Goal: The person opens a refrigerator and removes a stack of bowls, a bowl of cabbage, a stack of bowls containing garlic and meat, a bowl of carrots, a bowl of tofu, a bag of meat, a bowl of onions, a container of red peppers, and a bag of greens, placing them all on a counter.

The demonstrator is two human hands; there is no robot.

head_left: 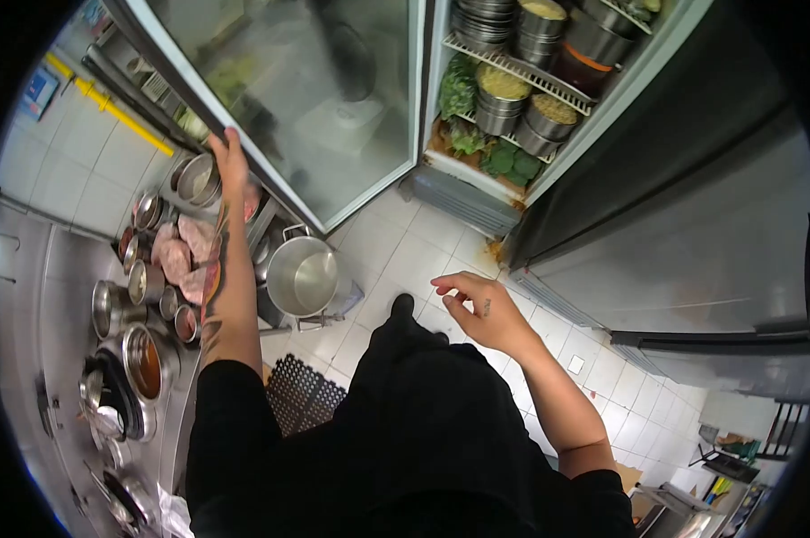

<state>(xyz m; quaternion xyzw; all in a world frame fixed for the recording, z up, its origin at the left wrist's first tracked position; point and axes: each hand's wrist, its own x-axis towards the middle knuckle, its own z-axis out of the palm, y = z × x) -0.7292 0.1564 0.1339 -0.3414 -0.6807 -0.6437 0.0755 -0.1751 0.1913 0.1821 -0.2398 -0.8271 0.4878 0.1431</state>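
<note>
Two bare hands, head view. Left hand (231, 163) touches the outer frame of the glass door (320, 108), which stands swung out beside the stocked fridge shelves (513, 65); grip, cannot tell. Right hand (487, 309) hovers over floor tiles (432, 224), fingers curled, narrow gap to thumb. Steel pot (303, 276) near door's lower corner.

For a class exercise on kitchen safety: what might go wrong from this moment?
The glass door, with the left hand at its edge, could knock the large two-handled pot near its lower corner if it swings that way.

The bare left forearm appears close to the raw meat and might brush it, spreading germs.

In the open fridge, the stacked steel containers could tip if bumped.
</note>
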